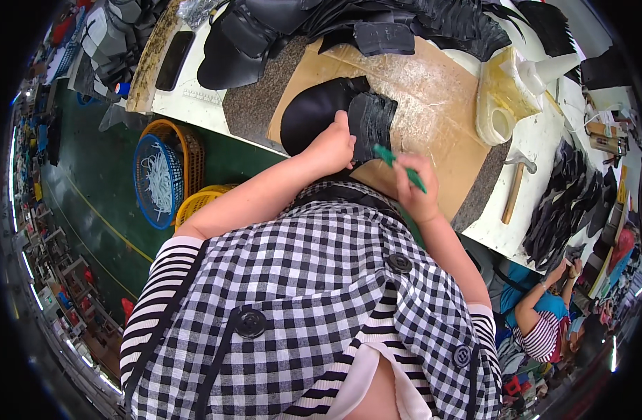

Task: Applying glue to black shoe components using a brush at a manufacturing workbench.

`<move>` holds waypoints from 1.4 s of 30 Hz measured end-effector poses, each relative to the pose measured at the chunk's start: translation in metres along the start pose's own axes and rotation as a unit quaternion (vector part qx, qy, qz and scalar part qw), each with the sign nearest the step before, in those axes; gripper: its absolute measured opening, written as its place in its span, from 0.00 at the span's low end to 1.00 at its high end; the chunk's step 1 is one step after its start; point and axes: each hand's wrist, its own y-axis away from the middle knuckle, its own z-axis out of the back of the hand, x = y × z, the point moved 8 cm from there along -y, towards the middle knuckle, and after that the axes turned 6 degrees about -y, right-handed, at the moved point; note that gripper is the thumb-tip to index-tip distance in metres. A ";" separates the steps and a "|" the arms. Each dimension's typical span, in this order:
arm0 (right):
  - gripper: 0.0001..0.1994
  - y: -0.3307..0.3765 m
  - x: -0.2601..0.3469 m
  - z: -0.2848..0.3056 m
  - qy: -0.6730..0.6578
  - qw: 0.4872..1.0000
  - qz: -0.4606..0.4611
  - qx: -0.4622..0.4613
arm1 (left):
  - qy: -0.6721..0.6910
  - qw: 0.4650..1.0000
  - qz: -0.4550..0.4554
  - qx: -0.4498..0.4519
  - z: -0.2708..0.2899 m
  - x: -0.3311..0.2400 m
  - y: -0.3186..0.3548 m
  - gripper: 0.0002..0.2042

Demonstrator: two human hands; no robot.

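My left hand [333,148] is closed at the near edge of a stack of black leather pieces [372,122], thumb on top and fingertips partly hidden. The stack's overlapping edges look streaked, as if coated. Under and beside that hand spreads a larger, smooth black leather piece [312,112] with a rounded outline. Gripped in my right hand [419,187] is a slim green glue spreader [385,153], its tip at the stack's lower right corner. All of this lies on a sheet of brown cardboard [433,105], which is shiny with dried smears.
At right stand a glue-stained yellowish container [499,98] and a hammer [518,189]. Black leather pieces [440,21] pile along the far side, with more strips [569,203] at right. A phone [175,61] lies left. Baskets [160,175] stand below; a co-worker [541,308] sits right.
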 end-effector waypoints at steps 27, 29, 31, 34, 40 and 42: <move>0.09 0.006 -0.056 0.227 0.146 0.868 -0.240 -0.410 | 0.280 0.819 -0.008 -0.501 0.297 0.134 -0.074 0.17; 0.10 0.001 -0.073 0.226 0.138 0.867 -0.269 -0.396 | 0.243 0.788 0.000 -0.566 0.303 0.124 -0.033 0.14; 0.10 -0.007 -0.086 0.222 0.146 0.877 -0.245 -0.386 | 0.149 0.802 -0.071 -0.574 0.306 0.092 0.011 0.14; 0.11 -0.006 -0.103 0.218 0.220 0.874 -0.267 -0.340 | 0.002 0.830 -0.093 -0.550 0.285 0.048 0.074 0.16; 0.14 0.037 -0.116 0.227 -0.004 0.851 -0.303 -0.429 | -0.078 0.944 -0.043 -0.319 0.130 -0.018 0.090 0.21; 0.14 0.044 -0.114 0.220 -0.047 0.842 -0.316 -0.434 | -0.025 0.974 -0.030 -0.221 0.072 -0.023 0.052 0.18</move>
